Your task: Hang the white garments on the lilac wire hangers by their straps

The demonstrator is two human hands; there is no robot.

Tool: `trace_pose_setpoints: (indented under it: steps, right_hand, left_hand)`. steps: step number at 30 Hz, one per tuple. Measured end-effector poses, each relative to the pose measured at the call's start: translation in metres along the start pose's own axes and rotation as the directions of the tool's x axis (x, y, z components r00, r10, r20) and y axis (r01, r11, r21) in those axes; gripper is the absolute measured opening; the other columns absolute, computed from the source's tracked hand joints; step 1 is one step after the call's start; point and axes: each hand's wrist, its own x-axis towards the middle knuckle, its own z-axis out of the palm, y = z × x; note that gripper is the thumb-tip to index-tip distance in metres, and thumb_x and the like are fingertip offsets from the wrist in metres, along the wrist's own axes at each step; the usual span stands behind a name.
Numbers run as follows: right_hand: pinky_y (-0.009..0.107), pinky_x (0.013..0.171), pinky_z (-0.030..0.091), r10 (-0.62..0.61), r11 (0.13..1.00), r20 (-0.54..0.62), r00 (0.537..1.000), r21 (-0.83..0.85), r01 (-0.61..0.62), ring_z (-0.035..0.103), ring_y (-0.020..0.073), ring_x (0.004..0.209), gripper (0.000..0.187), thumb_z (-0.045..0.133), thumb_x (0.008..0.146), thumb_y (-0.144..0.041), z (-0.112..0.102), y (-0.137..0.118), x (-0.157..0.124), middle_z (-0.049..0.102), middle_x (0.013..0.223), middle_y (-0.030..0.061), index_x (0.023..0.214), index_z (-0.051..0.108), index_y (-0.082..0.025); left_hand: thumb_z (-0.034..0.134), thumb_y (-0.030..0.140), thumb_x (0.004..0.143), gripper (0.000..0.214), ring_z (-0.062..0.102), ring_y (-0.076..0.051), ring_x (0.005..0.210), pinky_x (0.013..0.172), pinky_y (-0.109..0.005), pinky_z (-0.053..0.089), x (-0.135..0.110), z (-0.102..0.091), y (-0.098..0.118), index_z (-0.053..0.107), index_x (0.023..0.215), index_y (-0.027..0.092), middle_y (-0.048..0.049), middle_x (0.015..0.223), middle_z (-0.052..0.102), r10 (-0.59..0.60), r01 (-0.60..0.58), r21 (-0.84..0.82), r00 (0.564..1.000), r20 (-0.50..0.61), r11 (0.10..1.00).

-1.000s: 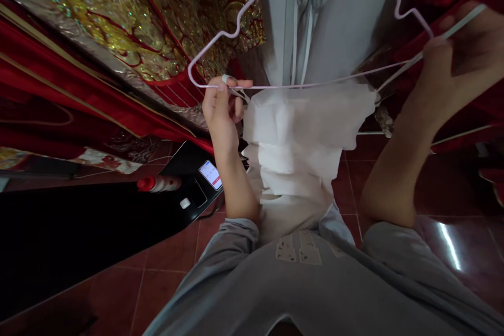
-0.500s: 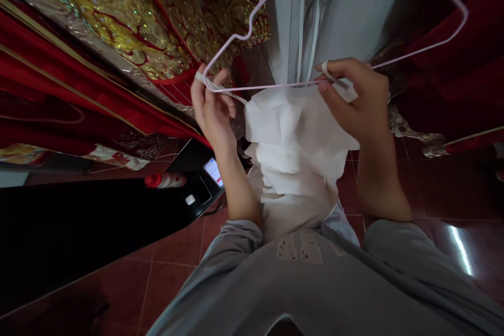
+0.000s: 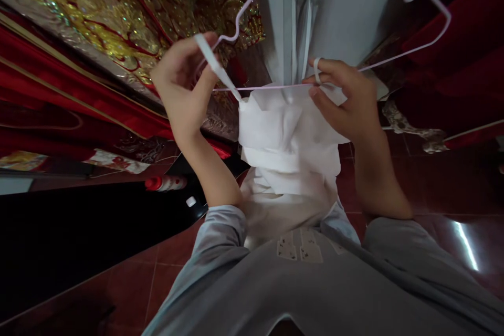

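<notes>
A pale pink wire hanger (image 3: 271,86) is held up in front of me, its lower bar level. Below the bar hangs a gathered white garment (image 3: 291,136) with strap loops at its upper corners. My left hand (image 3: 183,92) is closed at the hanger's left corner, gripping a white strap (image 3: 216,67) that stretches down to the garment. On the other side, my right hand (image 3: 350,102) pinches the lower bar between thumb and fingers. A white loop (image 3: 316,70) circles one of its fingers. The palm hides part of the bar and the garment's right corner.
Red garments with gold sequins (image 3: 98,5) hang close on the left, and dark red cloth (image 3: 457,84) on the right. A black table (image 3: 79,231) at lower left bears a red-capped bottle (image 3: 167,182) and a small white case (image 3: 191,201). Grey panels (image 3: 350,5) stand ahead.
My left hand has moved left and up, pulling the strap into a longer stretch, and its fingers have closed. The hanger has shifted slightly left. My forearm now covers the phones on the table.
</notes>
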Motion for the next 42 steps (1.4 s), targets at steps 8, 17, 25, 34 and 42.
trace_pose_setpoints:
  steps: [8, 17, 25, 34, 42]
  right_hand:
    - [0.049, 0.101, 0.057, -0.029, 0.997, 0.03, 0.999, -0.065, 0.031, 0.073, 0.0235, 0.11, 0.037, 0.06, 0.096, -0.044, 0.001, -0.001, -0.002, 0.077, 0.118, -0.0007, 0.133, 0.064, -0.039]
    - [0.054, 0.111, 0.054, 0.067, 0.996, 0.047, 0.997, -0.06, -0.065, 0.071, 0.0233, 0.119, 0.034, 0.046, 0.102, -0.051, 0.008, -0.015, -0.004, 0.072, 0.131, -0.0035, 0.13, 0.064, -0.042]
    - [0.044, 0.095, 0.064, -0.046, 0.993, -0.191, 0.981, 0.098, 0.066, 0.075, 0.021, 0.107, 0.035, 0.055, 0.1, -0.05, 0.0, 0.0, -0.001, 0.076, 0.118, 0.0021, 0.128, 0.07, -0.034]
    - [0.036, 0.09, 0.059, -0.195, 0.977, -0.772, 0.605, -0.1, 0.187, 0.073, 0.0148, 0.089, 0.014, 0.082, 0.083, -0.036, -0.072, 0.067, 0.004, 0.075, 0.085, -0.0039, 0.095, 0.084, -0.031]
    - [0.029, 0.081, 0.056, -0.131, 0.981, -0.624, 0.77, 0.028, 0.19, 0.071, 0.0122, 0.08, 0.015, 0.08, 0.085, -0.034, -0.096, 0.078, 0.024, 0.076, 0.084, -0.0006, 0.094, 0.084, -0.023]
  left_hand:
    - [0.062, -0.001, 0.103, 0.029, 0.062, -0.021, 0.077, 0.089, -0.032, 0.055, 0.028, 0.017, 0.025, 0.072, 0.08, 0.014, -0.0019, 0.074, 0.062, -0.269, 0.267, 0.053, 0.962, 0.039, 0.962]
    - [0.043, 0.024, 0.116, 0.028, 0.059, -0.019, 0.069, 0.062, -0.03, 0.042, -0.023, 0.042, -0.015, 0.061, 0.094, 0.021, -0.0018, 0.07, 0.062, -0.554, 0.35, -0.525, 0.777, -0.3, 0.775]
    - [0.063, 0.054, 0.106, 0.039, 0.067, -0.022, 0.061, 0.056, -0.032, 0.051, -0.038, 0.06, -0.027, 0.061, 0.079, 0.026, -0.0031, 0.068, 0.07, -0.448, 0.246, -0.511, 0.835, -0.32, 0.824]
    - [0.059, 0.049, 0.109, 0.032, 0.061, -0.021, 0.052, 0.053, -0.033, 0.049, -0.035, 0.06, -0.025, 0.059, 0.084, 0.029, -0.0005, 0.066, 0.067, -0.411, 0.192, -0.508, 0.836, -0.364, 0.84]
    - [0.052, 0.043, 0.114, 0.036, 0.058, -0.018, 0.05, 0.054, -0.03, 0.047, -0.033, 0.063, -0.024, 0.054, 0.082, 0.025, 0.0006, 0.061, 0.064, -0.452, 0.214, -0.548, 0.822, -0.346, 0.809]
